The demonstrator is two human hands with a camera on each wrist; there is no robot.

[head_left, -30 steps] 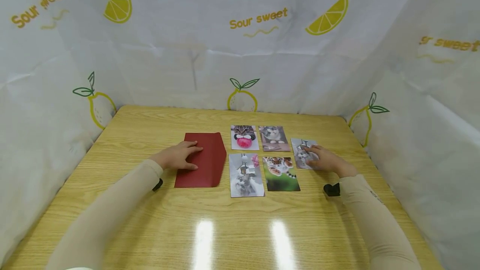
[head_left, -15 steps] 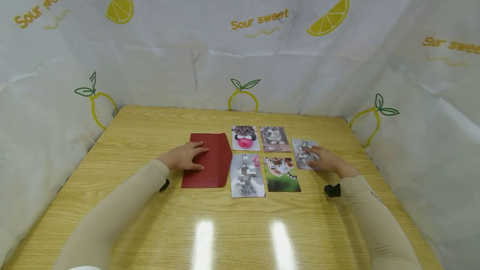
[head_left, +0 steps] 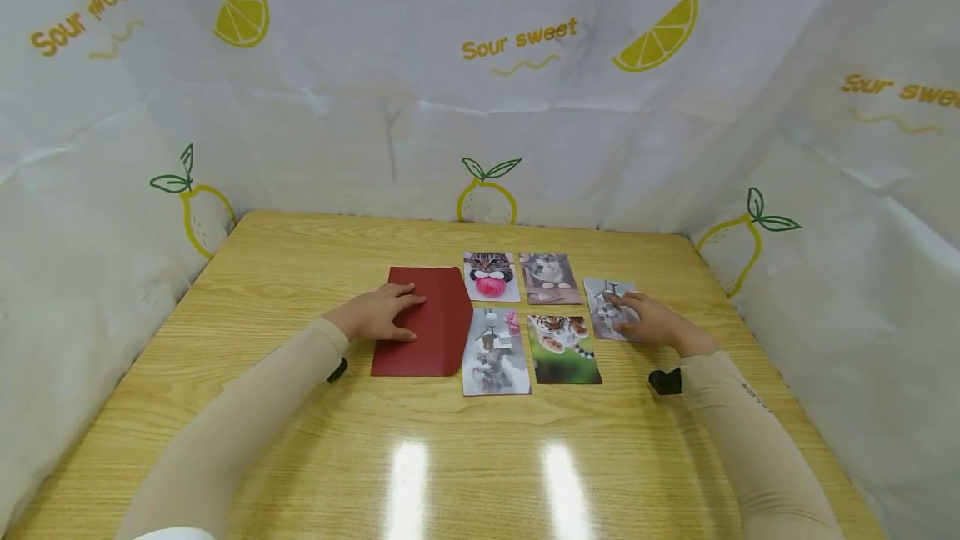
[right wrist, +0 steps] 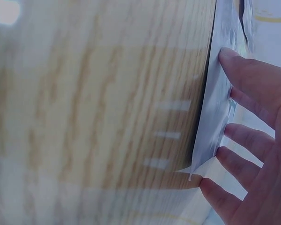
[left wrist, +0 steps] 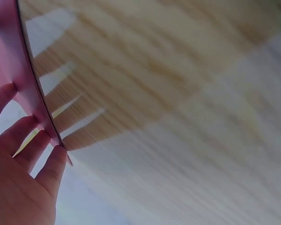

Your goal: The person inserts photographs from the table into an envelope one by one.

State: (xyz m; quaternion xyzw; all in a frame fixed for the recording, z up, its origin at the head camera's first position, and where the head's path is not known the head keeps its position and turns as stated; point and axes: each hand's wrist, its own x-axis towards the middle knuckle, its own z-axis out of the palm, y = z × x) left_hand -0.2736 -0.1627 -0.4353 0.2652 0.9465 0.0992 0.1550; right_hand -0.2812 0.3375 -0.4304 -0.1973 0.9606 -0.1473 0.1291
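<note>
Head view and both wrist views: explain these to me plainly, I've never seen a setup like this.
There is no robot here, just a person's two bare hands. The head view comes from a camera worn on the head, looking forward and down. The left wrist and right wrist views come from a camera on each wrist, showing that hand's work close up and tilted.

On the wooden table lie a red envelope and five picture cards: four in a block beside the envelope, including a tiger card, and a gray cat card to their right.

The left hand rests on the envelope, and the right hand touches the gray cat card. Neither hand appears to grip or lift anything.
</note>
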